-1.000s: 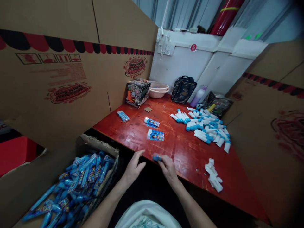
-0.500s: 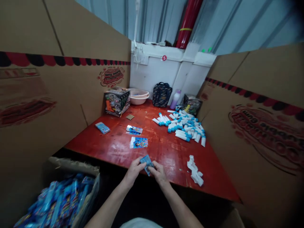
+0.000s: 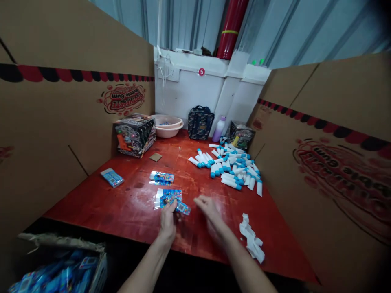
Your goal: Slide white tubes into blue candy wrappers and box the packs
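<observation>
My left hand point(image 3: 168, 219) pinches a small blue printed packet point(image 3: 180, 207) low over the red table point(image 3: 122, 207), right beside a flat stack of similar packets point(image 3: 167, 194). My right hand point(image 3: 207, 207) hovers just to the right of it with fingers loosely spread and nothing in them. Another packet stack point(image 3: 161, 177) lies a little farther back. A heap of several white tubes with blue caps point(image 3: 229, 167) sits further back on the right. A crumpled pile of white strips point(image 3: 252, 240) lies right of my right forearm.
A carton of blue packets point(image 3: 58, 272) stands at the lower left below the table edge. A blue pack point(image 3: 112, 177), a printed display box point(image 3: 134, 134), a pink basin point(image 3: 166, 124), a dark bag point(image 3: 200, 122) and a purple bottle point(image 3: 218, 129) are farther back. Cardboard walls enclose both sides.
The view swung right and forward. Both hands held the blue packet near the table edge; now my left hand carries it over to the stack and my right hand has let go.
</observation>
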A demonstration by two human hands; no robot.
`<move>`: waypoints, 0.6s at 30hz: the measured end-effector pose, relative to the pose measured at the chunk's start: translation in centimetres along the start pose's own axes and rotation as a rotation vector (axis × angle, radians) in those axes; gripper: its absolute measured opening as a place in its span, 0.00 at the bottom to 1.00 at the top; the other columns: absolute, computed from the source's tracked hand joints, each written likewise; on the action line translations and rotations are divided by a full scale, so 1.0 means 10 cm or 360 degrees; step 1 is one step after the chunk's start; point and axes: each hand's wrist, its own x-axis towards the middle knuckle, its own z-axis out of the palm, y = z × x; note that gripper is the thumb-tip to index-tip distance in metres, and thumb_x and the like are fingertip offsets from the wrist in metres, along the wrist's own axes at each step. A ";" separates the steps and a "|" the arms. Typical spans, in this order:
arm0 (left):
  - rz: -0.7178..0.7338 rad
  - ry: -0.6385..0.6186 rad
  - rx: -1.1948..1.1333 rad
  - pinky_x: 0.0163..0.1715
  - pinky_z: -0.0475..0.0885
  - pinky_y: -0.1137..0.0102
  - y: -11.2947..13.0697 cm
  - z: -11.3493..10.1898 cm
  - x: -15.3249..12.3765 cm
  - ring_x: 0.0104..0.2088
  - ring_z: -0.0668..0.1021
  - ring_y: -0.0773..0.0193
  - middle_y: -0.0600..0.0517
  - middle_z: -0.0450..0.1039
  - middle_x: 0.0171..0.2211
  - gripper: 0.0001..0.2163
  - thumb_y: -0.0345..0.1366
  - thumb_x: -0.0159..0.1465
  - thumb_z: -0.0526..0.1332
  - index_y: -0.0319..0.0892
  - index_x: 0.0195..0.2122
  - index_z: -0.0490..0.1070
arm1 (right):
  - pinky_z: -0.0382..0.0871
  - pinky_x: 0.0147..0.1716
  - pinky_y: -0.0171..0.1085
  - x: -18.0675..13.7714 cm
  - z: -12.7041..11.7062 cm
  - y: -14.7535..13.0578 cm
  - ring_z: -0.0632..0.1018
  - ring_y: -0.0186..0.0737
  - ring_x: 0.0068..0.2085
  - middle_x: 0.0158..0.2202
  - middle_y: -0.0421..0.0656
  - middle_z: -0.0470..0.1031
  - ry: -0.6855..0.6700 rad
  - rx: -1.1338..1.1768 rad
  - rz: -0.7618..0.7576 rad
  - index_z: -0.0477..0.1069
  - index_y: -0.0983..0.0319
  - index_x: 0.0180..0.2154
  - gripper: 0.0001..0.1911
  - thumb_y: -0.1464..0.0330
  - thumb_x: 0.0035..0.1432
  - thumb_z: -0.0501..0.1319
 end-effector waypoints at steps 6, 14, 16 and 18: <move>-0.0115 0.0051 -0.0302 0.13 0.61 0.74 0.11 -0.09 0.13 0.13 0.68 0.70 0.56 0.67 0.16 0.14 0.44 0.50 0.68 0.39 0.23 0.66 | 0.58 0.48 0.52 0.77 -0.62 0.64 0.66 0.58 0.52 0.50 0.60 0.65 0.0327 -0.0946 0.0462 0.69 0.69 0.47 0.17 0.74 0.56 0.53; -0.0390 0.0225 -0.0680 0.16 0.69 0.73 0.20 -0.17 -0.02 0.16 0.72 0.68 0.55 0.72 0.20 0.04 0.31 0.57 0.63 0.38 0.30 0.69 | 0.64 0.45 0.46 0.64 -0.50 0.66 0.71 0.54 0.50 0.48 0.60 0.70 0.0186 -0.0792 0.0428 0.70 0.70 0.44 0.14 0.76 0.58 0.50; -0.0424 0.0253 -0.0722 0.15 0.69 0.72 0.20 -0.20 -0.07 0.16 0.72 0.68 0.54 0.72 0.19 0.03 0.32 0.59 0.61 0.38 0.31 0.69 | 0.67 0.42 0.42 0.50 -0.42 0.47 0.74 0.49 0.45 0.43 0.54 0.73 0.0208 -0.0544 0.0348 0.68 0.66 0.42 0.12 0.72 0.59 0.51; -0.0443 0.0277 -0.0728 0.15 0.69 0.72 0.19 -0.22 -0.14 0.15 0.71 0.67 0.54 0.72 0.19 0.04 0.33 0.60 0.61 0.37 0.30 0.69 | 0.69 0.40 0.40 0.28 -0.33 0.20 0.76 0.46 0.42 0.39 0.48 0.75 0.0305 0.0147 0.0218 0.65 0.63 0.42 0.10 0.67 0.59 0.54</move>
